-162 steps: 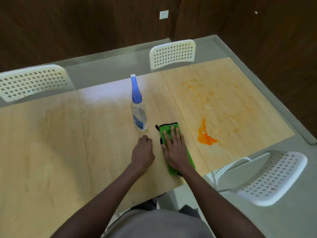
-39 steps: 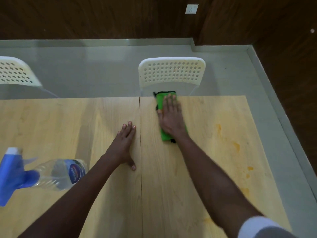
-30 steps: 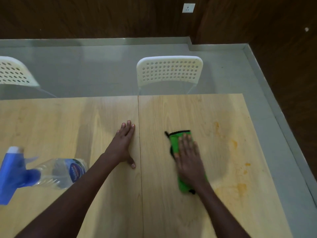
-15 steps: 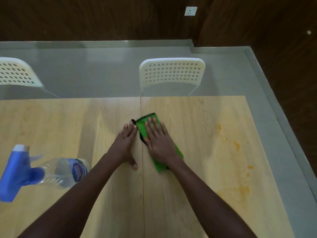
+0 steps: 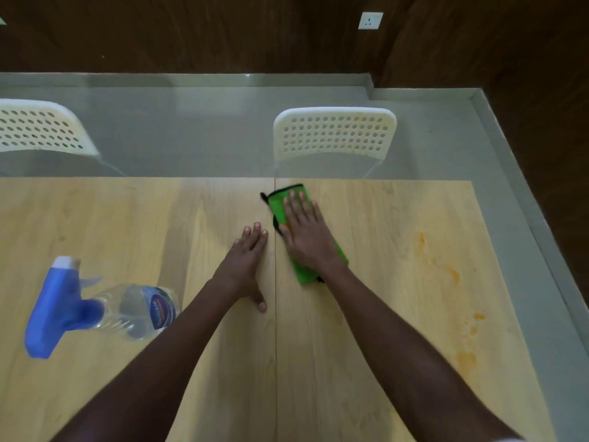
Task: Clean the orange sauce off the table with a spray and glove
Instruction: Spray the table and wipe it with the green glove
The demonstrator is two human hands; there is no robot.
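From the head camera, the right hand [image 5: 304, 239] lies flat with straight fingers on the green glove [image 5: 280, 204], pressing it to the table [image 5: 382, 393] just right of the centre seam and close to the far edge. The left hand [image 5: 247, 260] rests just beside it, across the seam, palm down with fingers extended and thumb splayed — holding nothing, apparently bracing the body. The spray bottle [image 5: 95, 309] stands well to the left of the left hand, untouched, its blue trigger head nearest the camera. The orange sauce [image 5: 449, 272] that remains shows as faint smears and a few small spots well to the right of the right hand, running along the table's right side toward the near corner. The step in hand looks like wiping — spraying seems done, and the heavy part of the spill appears gone. The next move likely calls for sweeping the glove rightward and back toward the body over those pale streaks, with steady downward pressure; a fresh spray may help if the residue has dried. Two white chairs [image 5: 334, 134] sit beyond the hands, past the far edge.
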